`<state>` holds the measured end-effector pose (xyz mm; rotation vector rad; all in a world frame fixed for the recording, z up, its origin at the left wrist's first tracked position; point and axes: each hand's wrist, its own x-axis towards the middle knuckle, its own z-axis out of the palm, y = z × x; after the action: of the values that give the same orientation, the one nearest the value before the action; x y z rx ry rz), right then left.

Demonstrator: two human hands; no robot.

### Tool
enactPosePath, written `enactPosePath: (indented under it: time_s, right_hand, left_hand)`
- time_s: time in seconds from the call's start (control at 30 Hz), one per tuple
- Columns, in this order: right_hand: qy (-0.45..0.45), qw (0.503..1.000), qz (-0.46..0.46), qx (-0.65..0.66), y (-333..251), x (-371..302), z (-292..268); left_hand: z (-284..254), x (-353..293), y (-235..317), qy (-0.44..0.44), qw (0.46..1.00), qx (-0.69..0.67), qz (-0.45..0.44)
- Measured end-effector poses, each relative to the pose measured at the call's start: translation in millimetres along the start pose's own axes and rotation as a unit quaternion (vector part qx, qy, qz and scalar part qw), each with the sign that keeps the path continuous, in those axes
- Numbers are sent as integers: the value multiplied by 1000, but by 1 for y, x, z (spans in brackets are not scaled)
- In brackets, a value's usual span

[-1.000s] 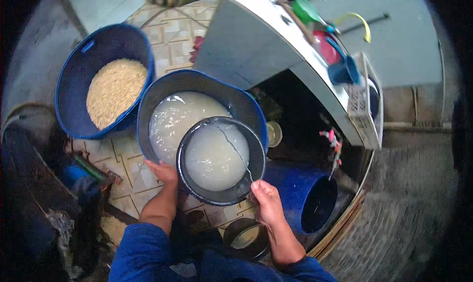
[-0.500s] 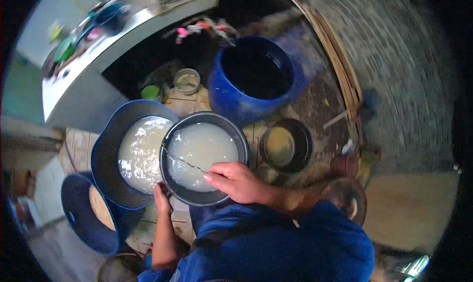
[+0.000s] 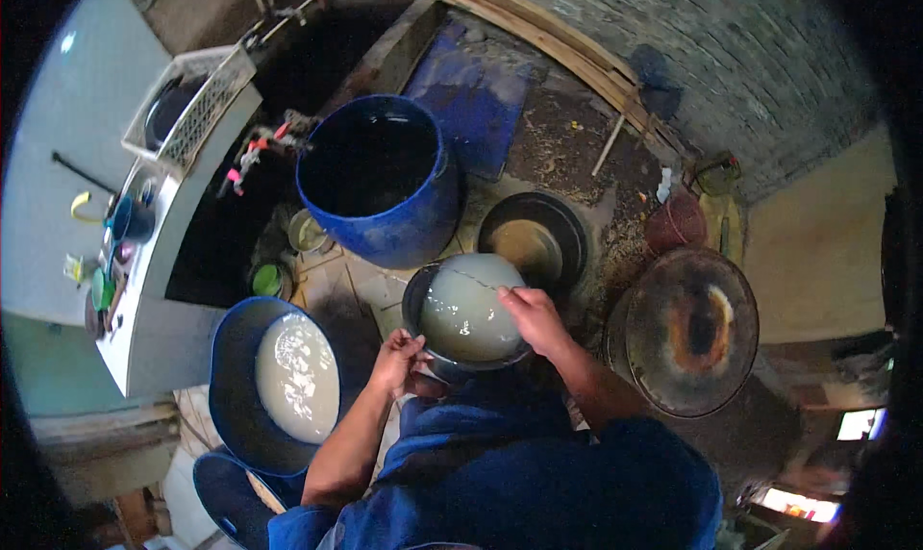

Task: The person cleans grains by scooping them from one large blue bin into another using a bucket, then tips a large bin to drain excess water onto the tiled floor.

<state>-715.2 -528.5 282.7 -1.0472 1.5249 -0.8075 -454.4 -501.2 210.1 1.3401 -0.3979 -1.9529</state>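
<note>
Black basin of cloudy liquid mid-frame. Left hand grips rim at 8 o'clock; right hand grips wire handle at 3. From basin: blue tub, also cloudy liquid, 8; blue barrel, dark inside, 11. Tiled floor; brick wall 1-2.

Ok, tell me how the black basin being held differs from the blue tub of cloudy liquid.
The black basin is held between the left hand and right hand; neither grips the blue tub. The basin is smaller; the tub looks larger and deeper. The basin is black, the tub blue. Both contain pale, cloudy liquid.
</note>
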Motion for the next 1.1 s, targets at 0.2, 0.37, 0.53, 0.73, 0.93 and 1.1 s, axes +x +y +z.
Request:
enactPosePath:
  time_s: [0.2, 0.37, 0.53, 0.73, 0.93, 1.1]
  right_hand:
    - [119, 990, -37, 61, 51, 8, -62]
    - [162, 983, -20, 90, 61, 7, -84]
    - [175, 962, -2, 207, 55, 9, -89]
    - [217, 913, 3, 345, 38, 14, -87]
    - [218, 863, -27, 455, 30, 14, -88]
    - [202, 832, -82, 510, 48, 23, -85]
  left_hand:
    - [86, 16, 19, -75, 996, 53, 14]
    - [130, 21, 37, -108, 989, 98, 37]
    - [164, 20, 55, -109, 981, 142, 81]
    - [199, 27, 79, -141, 952, 214, 166]
    - [247, 16, 100, -138, 912, 310, 229]
    - [275, 13, 105, -138, 832, 434, 316]
